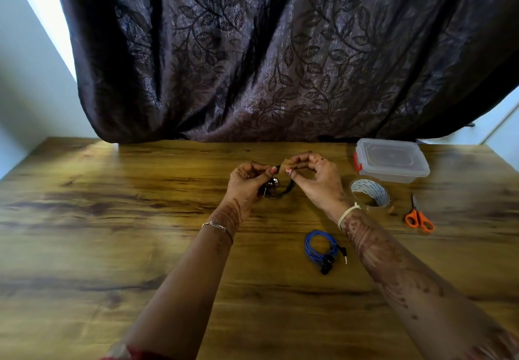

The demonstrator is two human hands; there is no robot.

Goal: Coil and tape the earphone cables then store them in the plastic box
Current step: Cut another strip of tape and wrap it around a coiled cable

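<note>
Above the middle of the wooden table, my left hand (247, 182) and my right hand (314, 179) both hold a coiled black earphone cable (276, 189). The fingers of each hand pinch its top strand, and the loop with its earbuds hangs between my palms. A coiled blue earphone cable (320, 247) lies on the table below my right wrist, apart from both hands. The clear plastic box (391, 160), lid on and with a red clasp, stands at the back right. In front of the box lies a roll of clear tape (369, 192).
Orange-handled scissors (418, 216) lie to the right of the tape roll. A dark leaf-patterned curtain (280, 50) hangs behind the table's (112, 219) far edge. Pale walls show at both sides.
</note>
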